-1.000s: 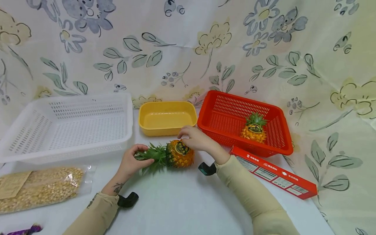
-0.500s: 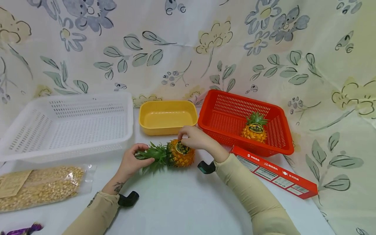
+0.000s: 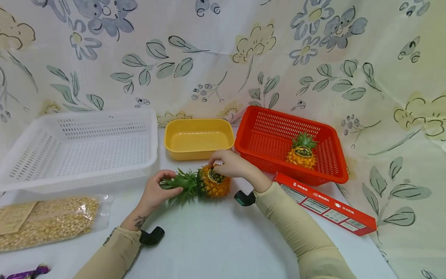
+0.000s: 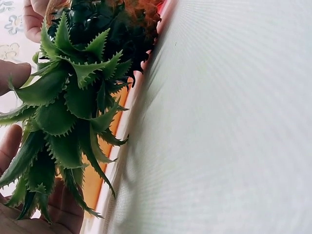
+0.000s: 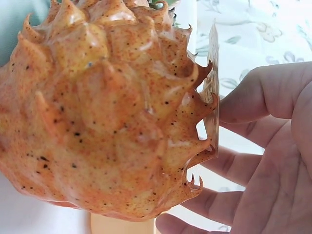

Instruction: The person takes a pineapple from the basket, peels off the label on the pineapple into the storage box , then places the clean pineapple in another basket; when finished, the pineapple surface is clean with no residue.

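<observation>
barely any motion since the earlier frame, just right hand (image 3: pixel 231 166) a touch further left at the black-and-gold label (image 3: pixel 216 177); its thumb and fingers are bent together, pinching the label's edge. left hand (image 3: pixel 153 193) is half-curled, thumb and fingers round the green crown (image 4: pixel 56 117) of the pineapple (image 3: pixel 216 190), which lies on its side on the white table (image 3: pixel 209 244), crown left, body right, just near of the yellow tub (image 3: pixel 198 155). second pineapple (image 3: pixel 301 158) sits in the red basket (image 3: pixel 261 163), far right.

Beige-sleeved arms (image 3: pixel 299 228) reach forward, the bare left hand (image 3: pixel 158 190) cupped, the bare right hand (image 3: pixel 230 164) bent downward, fingers curled.
</observation>
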### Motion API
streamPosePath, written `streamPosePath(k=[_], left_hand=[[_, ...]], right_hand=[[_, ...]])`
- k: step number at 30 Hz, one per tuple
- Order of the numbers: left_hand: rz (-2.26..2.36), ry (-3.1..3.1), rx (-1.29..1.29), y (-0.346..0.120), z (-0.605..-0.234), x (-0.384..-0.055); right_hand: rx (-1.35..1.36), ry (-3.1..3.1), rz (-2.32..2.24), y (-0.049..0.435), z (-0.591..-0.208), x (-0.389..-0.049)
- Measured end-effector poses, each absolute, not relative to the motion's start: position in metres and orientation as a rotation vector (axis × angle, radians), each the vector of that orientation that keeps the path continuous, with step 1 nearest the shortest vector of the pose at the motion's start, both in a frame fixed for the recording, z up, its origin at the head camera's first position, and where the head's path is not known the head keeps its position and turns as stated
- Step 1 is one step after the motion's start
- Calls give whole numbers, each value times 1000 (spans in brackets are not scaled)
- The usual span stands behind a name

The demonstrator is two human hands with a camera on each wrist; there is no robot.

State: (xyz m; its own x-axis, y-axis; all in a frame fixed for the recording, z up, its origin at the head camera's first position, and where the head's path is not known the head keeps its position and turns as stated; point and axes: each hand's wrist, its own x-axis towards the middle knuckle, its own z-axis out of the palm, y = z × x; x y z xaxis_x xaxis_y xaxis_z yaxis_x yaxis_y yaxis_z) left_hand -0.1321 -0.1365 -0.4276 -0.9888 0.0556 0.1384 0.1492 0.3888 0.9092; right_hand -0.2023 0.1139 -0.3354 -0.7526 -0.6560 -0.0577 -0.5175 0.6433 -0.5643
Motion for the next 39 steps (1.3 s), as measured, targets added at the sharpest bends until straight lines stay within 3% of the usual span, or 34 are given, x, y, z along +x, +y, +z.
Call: streamPosePath(k=[24,39], left_hand=[[-1741,-2527,-177,-136,-424,-130],[-1738,-2517,-186,-136,-424,-130]], right_hand=[[-1211,2664,-994,137,-332,-180],[-1445,2722,-1231,178,-364,-150]])
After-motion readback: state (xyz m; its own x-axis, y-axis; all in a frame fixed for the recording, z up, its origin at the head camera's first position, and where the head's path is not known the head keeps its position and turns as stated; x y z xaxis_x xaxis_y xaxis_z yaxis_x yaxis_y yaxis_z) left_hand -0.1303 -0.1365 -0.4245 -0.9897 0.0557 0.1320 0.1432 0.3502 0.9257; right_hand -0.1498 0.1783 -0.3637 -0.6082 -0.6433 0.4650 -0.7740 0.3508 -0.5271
